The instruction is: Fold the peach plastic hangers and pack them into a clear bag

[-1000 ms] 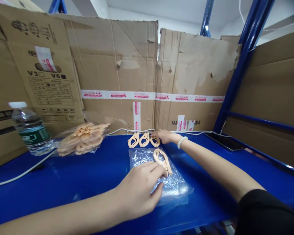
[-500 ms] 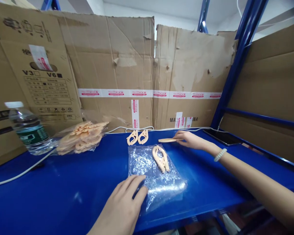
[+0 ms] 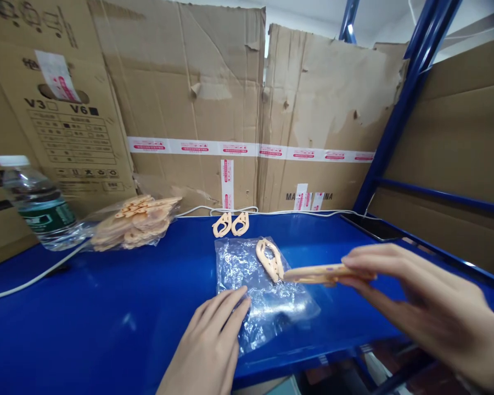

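My right hand (image 3: 424, 299) pinches a beige folding hanger (image 3: 316, 274) by one end, thumb below and fingers above. The hanger is folded and seen edge-on, raised over the right side of the table. My left hand (image 3: 214, 340) lies with fingers stretched over the left edge of a clear plastic bag (image 3: 247, 269). On the bag's upper right rests another folded hanger (image 3: 270, 260). Two more folded hangers, a left one (image 3: 222, 225) and a right one (image 3: 240, 224), lie side by side behind the bag.
A plastic-wrapped pile of hangers (image 3: 135, 222) sits back left beside a water bottle (image 3: 43, 211). A white cable (image 3: 288, 213) runs along the cardboard wall (image 3: 189, 104). A dark phone (image 3: 370, 226) lies back right near the blue post (image 3: 399, 126).
My right hand has lifted the folding hanger from the back of the table and brought it nearer to me. My left hand has stayed almost still on the bag. The view has tilted down slightly.
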`<state>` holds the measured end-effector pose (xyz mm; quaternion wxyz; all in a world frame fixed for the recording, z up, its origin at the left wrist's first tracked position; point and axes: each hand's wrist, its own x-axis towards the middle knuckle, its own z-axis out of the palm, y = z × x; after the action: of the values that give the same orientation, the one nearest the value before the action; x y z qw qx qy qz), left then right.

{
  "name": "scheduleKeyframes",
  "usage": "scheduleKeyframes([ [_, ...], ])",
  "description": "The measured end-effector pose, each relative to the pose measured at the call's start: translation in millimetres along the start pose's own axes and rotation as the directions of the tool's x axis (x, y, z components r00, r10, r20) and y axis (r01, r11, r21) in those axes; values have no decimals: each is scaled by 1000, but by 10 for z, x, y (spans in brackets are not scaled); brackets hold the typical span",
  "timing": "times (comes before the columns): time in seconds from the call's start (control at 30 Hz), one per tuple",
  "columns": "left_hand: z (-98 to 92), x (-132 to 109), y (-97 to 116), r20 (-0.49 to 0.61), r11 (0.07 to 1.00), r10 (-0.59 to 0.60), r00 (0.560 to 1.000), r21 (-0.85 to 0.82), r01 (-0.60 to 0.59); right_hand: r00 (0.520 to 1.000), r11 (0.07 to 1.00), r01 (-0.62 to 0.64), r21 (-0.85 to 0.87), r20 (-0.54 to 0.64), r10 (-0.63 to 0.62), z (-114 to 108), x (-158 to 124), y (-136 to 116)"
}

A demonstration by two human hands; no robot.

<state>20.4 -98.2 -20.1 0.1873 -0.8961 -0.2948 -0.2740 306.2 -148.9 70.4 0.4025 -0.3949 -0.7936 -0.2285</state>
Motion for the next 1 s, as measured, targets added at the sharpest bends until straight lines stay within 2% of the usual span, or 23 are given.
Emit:
scheduleKeyframes([
  [0.07, 11, -19, 10, 7, 1000, -23, 1000, -7, 23, 998, 998, 56, -25, 7, -56, -1, -58, -212],
  [0.1, 20, -29, 14, 8, 999, -35, 999, -12, 35, 992, 992, 126, -20, 26, -125, 23, -74, -301],
  [0.13, 31, -39, 17, 8, 999, -48, 999, -19, 48, 976, 978, 208, -16, 63, -207, 61, -82, -377],
  [0.2, 51, -53, 24, 12, 997, -65, 998, -32, 66, 912, 922, 388, -14, 149, -381, 168, -74, -487],
  [0.23, 58, -58, 28, 13, 997, -69, 998, -36, 69, 876, 899, 437, -29, 239, -418, 230, -66, -519],
  [0.27, 63, -61, 33, 14, 997, -69, 998, -37, 69, 843, 868, 495, -41, 265, -469, 292, -57, -536],
  [0.37, 64, -65, 43, 15, 997, -67, 998, -37, 68, 781, 793, 605, -73, 252, -572, 457, -32, -506],
  [0.43, 64, -65, 43, 11, 997, -70, 997, -31, 71, 762, 778, 625, -66, 268, -590, 551, -9, -440],
  [0.53, 77, -68, 34, 1, 999, -49, 999, -5, 49, 760, 785, 614, -87, 334, -557, 695, 32, -322],
  [0.67, 104, -75, 22, 4, 999, -10, 1000, 30, 10, 778, 787, 595, -164, 363, -512, 882, 26, -214],
  [0.87, 70, -67, 1, 59, 1000, -2, 998, -4, 2, 828, 809, 535, -244, 343, -444, 1022, -48, -183],
  [1.0, 61, -55, -18, 34, 999, 16, 999, -51, -14, 834, 805, 534, -257, 314, -453, 1031, -9, -145],
])
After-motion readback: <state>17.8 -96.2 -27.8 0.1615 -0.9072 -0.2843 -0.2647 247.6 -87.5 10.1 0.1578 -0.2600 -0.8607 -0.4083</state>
